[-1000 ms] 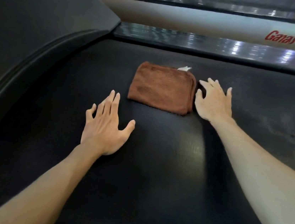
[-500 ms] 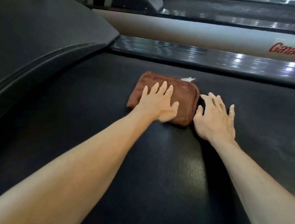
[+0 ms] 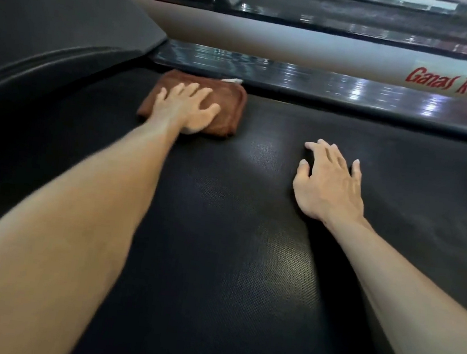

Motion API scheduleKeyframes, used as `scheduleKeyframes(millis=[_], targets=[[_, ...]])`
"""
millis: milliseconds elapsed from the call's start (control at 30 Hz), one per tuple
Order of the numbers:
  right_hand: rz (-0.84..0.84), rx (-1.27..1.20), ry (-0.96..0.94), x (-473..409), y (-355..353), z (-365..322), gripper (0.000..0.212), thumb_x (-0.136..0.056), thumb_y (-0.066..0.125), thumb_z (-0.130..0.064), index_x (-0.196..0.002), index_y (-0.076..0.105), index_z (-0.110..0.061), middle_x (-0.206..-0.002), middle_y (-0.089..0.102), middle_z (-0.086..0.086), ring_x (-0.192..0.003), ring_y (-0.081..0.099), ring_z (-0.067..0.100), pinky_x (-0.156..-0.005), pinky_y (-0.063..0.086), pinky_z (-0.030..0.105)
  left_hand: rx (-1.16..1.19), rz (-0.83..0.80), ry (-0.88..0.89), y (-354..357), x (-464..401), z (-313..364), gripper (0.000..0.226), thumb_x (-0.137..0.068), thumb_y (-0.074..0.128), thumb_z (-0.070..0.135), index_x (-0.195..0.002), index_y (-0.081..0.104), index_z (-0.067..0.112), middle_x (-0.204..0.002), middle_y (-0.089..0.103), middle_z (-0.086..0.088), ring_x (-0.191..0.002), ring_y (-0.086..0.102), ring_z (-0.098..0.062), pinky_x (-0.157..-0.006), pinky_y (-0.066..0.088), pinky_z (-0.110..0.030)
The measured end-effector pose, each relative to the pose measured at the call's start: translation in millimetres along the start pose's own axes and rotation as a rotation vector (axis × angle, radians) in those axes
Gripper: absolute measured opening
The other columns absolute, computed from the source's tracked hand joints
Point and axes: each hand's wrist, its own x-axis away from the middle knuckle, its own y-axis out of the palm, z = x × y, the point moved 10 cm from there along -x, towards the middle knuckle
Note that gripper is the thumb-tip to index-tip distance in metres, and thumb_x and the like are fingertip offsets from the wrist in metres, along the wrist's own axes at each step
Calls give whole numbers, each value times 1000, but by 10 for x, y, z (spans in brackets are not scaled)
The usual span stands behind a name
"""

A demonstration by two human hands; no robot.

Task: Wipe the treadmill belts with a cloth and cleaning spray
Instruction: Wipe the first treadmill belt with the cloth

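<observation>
- Since the earlier frame, the left hand (image 3: 186, 106) has pushed the cloth (image 3: 229, 108) to the belt's (image 3: 244, 266) far edge.
- Left palm flat, fingers spread on cloth; right hand (image 3: 330, 182) open, well apart.
- Cloth's long axis follows that edge.

The cloth (image 3: 222, 110) lies on the treadmill belt (image 3: 216, 263) at its far edge, touching the side rail (image 3: 354, 91) behind it. The left hand (image 3: 184, 109) rests flat on the cloth. The right hand (image 3: 328, 185) rests on the belt, nearer and well apart to the right. The motor cover (image 3: 54, 22) rises to the left.
</observation>
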Motion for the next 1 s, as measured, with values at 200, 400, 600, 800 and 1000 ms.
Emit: scheduleKeyframes(millis=[200, 400, 600, 800, 1000], targets=[[7, -3, 11, 29, -3, -37, 52, -107, 34, -34, -158, 34, -26, -171, 22, -4, -160, 9, 16, -129, -4, 50, 12, -19, -41, 50, 121, 187, 62, -103, 21, 52, -163, 14, 35, -172, 2, 8, -158, -1, -24, -123, -6, -62], [-5, 12, 21, 16, -17, -22, 52, -107, 32, -35, -159, 33, -28, -171, 21, -5, -159, 9, 14, -129, -3, 49, -14, -45, 222, 105, 182, 1140, 64, -102, 25, 57, -162, 15, 38, -172, 4, 9, -158, 2, -23, -122, -4, -63], [1, 18, 15, 4, -9, -6, 52, -107, 34, -36, -158, 35, -28, -170, 25, -6, -159, 11, 13, -129, -1, 48, -49, -75, 195, 23, -24, 780, 85, -90, 29, 82, -162, 8, 42, -172, 1, 9, -158, 3, -27, -123, 3, -61], [11, 17, 6, 8, -10, -3, 51, -107, 36, -37, -157, 36, -30, -169, 26, -7, -158, 13, 13, -129, 0, 47, -65, -32, -16, -121, -142, -271, 82, -91, 27, 82, -161, 10, 43, -171, 1, 11, -158, 4, -26, -124, 5, -56], [16, 31, 19, 20, -4, -14, 52, -107, 35, -35, -158, 35, -28, -170, 25, -6, -158, 14, 15, -129, 0, 48, -81, 4, -197, -190, -72, -1319, 82, -91, 24, 82, -162, 12, 41, -172, 3, 9, -157, 8, -29, -123, 7, -59]])
